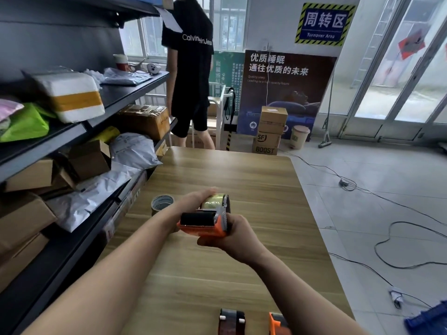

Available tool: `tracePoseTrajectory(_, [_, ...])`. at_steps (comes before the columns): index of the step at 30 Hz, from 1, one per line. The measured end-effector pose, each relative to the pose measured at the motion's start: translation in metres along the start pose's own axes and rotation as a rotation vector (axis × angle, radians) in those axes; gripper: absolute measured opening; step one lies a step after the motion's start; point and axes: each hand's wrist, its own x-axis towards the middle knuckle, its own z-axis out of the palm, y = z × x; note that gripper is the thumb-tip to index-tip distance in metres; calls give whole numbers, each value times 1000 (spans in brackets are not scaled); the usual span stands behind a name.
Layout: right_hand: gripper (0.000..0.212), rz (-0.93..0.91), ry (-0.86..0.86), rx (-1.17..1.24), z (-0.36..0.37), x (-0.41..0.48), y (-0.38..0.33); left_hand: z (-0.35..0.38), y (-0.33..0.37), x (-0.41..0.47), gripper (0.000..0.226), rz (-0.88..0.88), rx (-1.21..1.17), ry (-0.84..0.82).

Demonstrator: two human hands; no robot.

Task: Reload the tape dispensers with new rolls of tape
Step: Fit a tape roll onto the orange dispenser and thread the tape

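Above the middle of the wooden table I hold an orange tape dispenser with a black roller. A glossy roll of tape sits in it. My left hand curls over the roll from the left. My right hand grips the dispenser's orange body from below and from the right. A second roll of tape stands on the table just left of my left hand. Two more dispensers, one dark and one orange, lie at the table's near edge.
Dark shelves packed with parcels and cartons run along the table's left side. A person in black stands beyond the far end. Stacked cartons and a bin stand by the wall. Cables trail over the floor on the right.
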Motion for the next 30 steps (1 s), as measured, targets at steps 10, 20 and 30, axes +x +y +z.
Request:
tracePoseTrajectory(10, [46, 7, -7, 40, -4, 0, -2, -1, 4, -28, 44, 369, 72, -9])
tracePoseTrajectory(20, [41, 65, 19, 118, 1, 6, 5, -2, 11, -32, 27, 593, 358, 128])
tracePoseTrajectory(30, [32, 72, -24, 138, 1, 9, -3, -2, 21, -29, 17, 579, 351, 208])
